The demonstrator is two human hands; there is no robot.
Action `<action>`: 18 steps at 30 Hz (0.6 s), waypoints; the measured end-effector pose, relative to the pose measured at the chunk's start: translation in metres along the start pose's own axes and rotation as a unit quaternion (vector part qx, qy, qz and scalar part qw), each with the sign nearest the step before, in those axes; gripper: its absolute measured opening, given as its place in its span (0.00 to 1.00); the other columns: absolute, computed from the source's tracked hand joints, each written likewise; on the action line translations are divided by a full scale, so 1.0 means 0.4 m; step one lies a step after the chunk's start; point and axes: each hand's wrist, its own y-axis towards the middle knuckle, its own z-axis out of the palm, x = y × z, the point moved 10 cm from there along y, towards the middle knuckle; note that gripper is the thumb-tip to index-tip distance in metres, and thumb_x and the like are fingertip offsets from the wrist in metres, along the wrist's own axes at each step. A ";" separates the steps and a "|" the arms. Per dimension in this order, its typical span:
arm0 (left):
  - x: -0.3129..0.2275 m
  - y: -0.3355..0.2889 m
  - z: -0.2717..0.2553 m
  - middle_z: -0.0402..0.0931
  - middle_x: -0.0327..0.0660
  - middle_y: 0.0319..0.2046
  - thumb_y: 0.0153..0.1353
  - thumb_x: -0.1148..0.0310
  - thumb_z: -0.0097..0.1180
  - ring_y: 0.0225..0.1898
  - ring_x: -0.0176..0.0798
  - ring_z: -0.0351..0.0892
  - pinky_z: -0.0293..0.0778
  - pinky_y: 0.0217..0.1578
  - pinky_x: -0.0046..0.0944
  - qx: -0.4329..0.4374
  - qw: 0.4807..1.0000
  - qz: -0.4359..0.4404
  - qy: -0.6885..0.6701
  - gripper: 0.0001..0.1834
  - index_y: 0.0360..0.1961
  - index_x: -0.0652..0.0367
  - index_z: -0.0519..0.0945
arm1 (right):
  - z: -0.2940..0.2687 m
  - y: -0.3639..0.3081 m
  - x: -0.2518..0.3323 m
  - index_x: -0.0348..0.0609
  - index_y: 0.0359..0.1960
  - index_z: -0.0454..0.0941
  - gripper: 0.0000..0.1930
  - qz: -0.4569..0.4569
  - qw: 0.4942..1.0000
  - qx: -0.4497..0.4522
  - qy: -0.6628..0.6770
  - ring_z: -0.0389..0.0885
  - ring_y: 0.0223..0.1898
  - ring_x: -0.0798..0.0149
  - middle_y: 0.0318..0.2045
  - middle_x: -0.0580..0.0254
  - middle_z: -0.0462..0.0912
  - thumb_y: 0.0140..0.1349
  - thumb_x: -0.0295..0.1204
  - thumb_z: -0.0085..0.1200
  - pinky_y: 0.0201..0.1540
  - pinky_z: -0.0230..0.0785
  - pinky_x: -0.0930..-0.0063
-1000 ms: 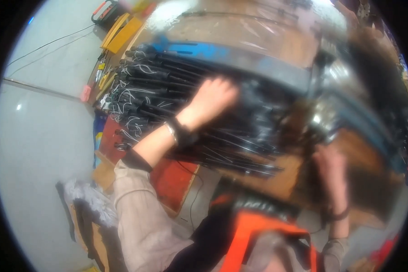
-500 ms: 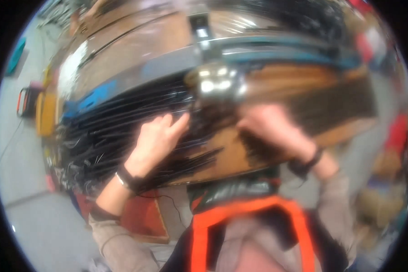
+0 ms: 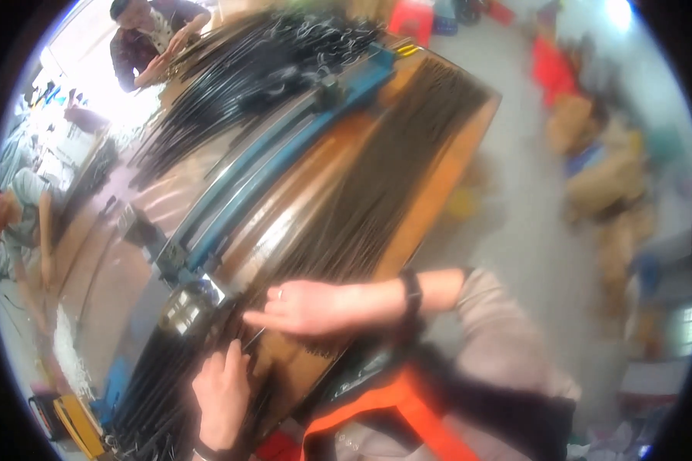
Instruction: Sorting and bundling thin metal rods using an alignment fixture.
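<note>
A long wooden bench (image 3: pixel 446 177) runs diagonally and carries a wide layer of thin dark rods (image 3: pixel 377 184) beside blue rails (image 3: pixel 277 169). My right hand (image 3: pixel 315 307), with a ring and a black wristband, reaches leftward across the near end of the rods, fingers stretched out and resting on them. A thin rod end shows just below its fingertips; whether it is pinched is blurred. My left hand (image 3: pixel 223 392) lies flat on a bundle of black rods (image 3: pixel 161 399) at the lower left, fingers pointing up toward the right hand. My orange and black vest fills the bottom middle.
More black rods (image 3: pixel 246 69) are heaped at the bench's far end. One person (image 3: pixel 150 34) works at the top left, another (image 3: pixel 23 223) at the left edge. A yellow box (image 3: pixel 73 422) sits lower left. Red and brown items (image 3: pixel 584 146) lie on the grey floor at right.
The view has swung, so the bench now runs diagonally. My right hand has moved left across the rods toward my left hand, which now sits lower on the black bundle.
</note>
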 end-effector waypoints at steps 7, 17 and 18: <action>-0.007 0.176 -0.208 0.72 0.47 0.28 0.59 0.77 0.55 0.32 0.52 0.75 0.72 0.30 0.48 -0.096 0.994 0.043 0.001 0.19 0.53 0.58 0.76 | -0.232 -0.218 -0.422 0.43 0.57 0.76 0.24 0.255 0.942 -0.207 -0.074 0.78 0.29 0.61 0.27 0.62 0.79 0.58 0.33 0.63 0.29 0.73 0.65; -0.065 0.398 -0.107 0.72 0.43 0.28 0.56 0.75 0.55 0.31 0.47 0.77 0.75 0.28 0.46 -0.069 0.989 0.131 0.013 0.20 0.51 0.55 0.77 | -0.394 -0.239 -0.551 0.50 0.46 0.83 0.16 0.140 0.958 -0.183 -0.172 0.83 0.30 0.60 0.28 0.59 0.83 0.55 0.32 0.66 0.34 0.78 0.67; -0.075 0.406 -0.079 0.72 0.43 0.27 0.55 0.75 0.55 0.31 0.47 0.77 0.75 0.28 0.46 -0.041 0.989 0.144 0.006 0.20 0.51 0.54 0.77 | -0.396 -0.184 -0.487 0.49 0.45 0.83 0.15 0.101 0.967 -0.153 -0.177 0.83 0.30 0.60 0.29 0.58 0.84 0.54 0.31 0.66 0.34 0.78 0.68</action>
